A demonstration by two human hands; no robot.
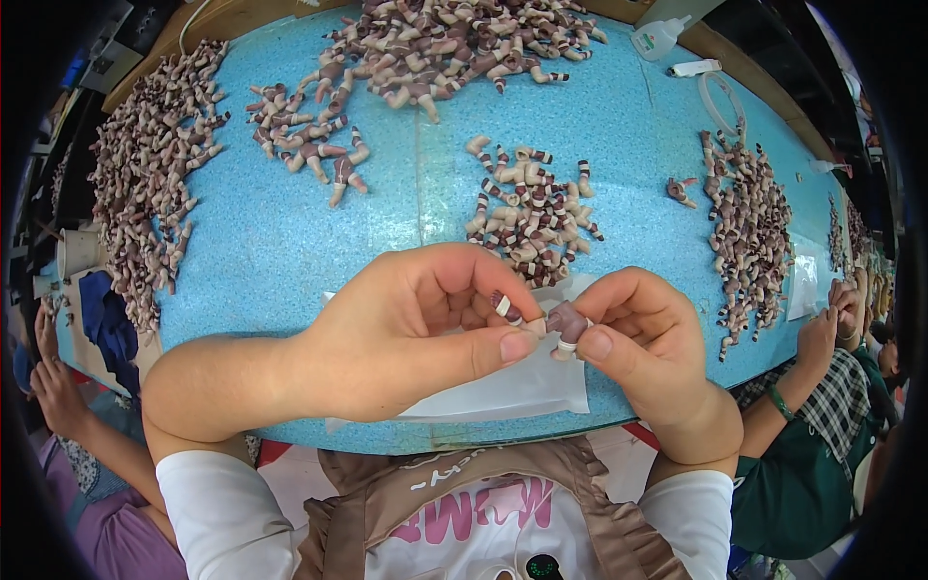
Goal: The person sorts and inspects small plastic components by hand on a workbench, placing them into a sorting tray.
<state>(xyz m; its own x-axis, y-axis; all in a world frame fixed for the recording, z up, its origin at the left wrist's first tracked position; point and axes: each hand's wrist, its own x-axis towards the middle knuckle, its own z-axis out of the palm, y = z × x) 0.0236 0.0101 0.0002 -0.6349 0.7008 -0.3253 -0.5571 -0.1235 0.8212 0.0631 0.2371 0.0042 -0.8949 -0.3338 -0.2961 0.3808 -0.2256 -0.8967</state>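
My left hand is closed in a pinch on a small doll limb, dark purple with a white band; my thumb and forefinger hide part of it. Between thumb and forefinger, my right hand grips a small mauve doll body with a pale cuff at its lower end. The two pieces meet or nearly meet at my fingertips; whether they are joined I cannot tell. Beneath both hands lies a white sheet. Just beyond them is a heap of loose striped doll limbs.
The blue tabletop bears more doll-part piles at the far middle, left and right. A white squeeze bottle and a clear tubing loop lie far right. Co-workers' hands show at both sides.
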